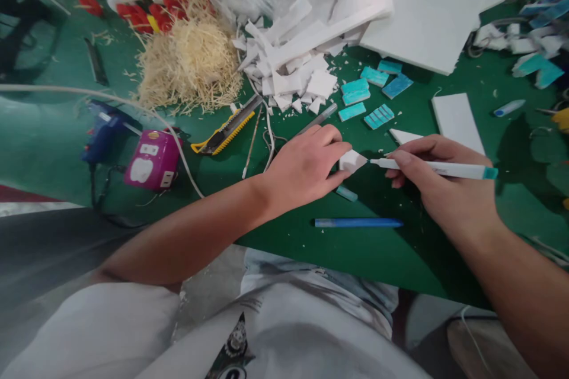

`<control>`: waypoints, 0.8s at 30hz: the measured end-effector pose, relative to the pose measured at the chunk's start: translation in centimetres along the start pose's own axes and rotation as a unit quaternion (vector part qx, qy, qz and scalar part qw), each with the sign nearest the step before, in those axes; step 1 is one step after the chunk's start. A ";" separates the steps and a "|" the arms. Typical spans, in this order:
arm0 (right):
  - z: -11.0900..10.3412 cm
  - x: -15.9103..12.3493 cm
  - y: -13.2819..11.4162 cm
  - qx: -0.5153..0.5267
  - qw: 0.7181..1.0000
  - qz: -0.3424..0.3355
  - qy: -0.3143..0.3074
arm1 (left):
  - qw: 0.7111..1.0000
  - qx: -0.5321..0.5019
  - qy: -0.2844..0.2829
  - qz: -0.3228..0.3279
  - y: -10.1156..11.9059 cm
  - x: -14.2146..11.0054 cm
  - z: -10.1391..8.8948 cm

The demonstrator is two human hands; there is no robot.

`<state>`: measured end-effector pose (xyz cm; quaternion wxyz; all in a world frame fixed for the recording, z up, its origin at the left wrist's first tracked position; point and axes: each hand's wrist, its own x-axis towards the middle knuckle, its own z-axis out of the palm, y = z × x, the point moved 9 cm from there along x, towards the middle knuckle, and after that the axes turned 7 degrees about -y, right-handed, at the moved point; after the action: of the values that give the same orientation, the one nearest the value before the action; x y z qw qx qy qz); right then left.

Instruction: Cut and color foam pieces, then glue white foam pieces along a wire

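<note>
Between the thumb and fingers of my left hand is a small white foam piece with a pointed right end. My right hand grips a white marker with a teal end, its tip at or very close to the foam's point. Just below the left fingers lies a pale blue marker cap. A blue pen rests nearer the table's front edge. Beyond my hands are several foam strips painted turquoise, one of them with dark stripes.
A yellow utility knife, a magenta power adapter and a blue glue gun lie to the left, with a white cable crossing there. Straw, white foam scraps and a large foam sheet fill the back.
</note>
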<state>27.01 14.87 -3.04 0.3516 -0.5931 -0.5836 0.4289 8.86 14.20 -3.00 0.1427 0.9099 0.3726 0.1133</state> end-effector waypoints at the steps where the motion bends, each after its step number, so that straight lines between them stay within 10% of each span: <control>1: -0.1 0.0 0.0 0.000 1.000 -0.001 0.002 | 1.000 -0.001 0.001 0.001 0.0 0.0 0.0; 24: -0.3 0.2 0.2 -0.008 0.999 0.021 0.026 | 1.000 -0.014 -0.023 -0.009 -0.3 0.4 0.2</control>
<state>27.37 15.10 -3.16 0.3526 -0.6192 -0.5652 0.4157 9.00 14.60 -3.26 0.1652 0.9067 0.3761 0.0962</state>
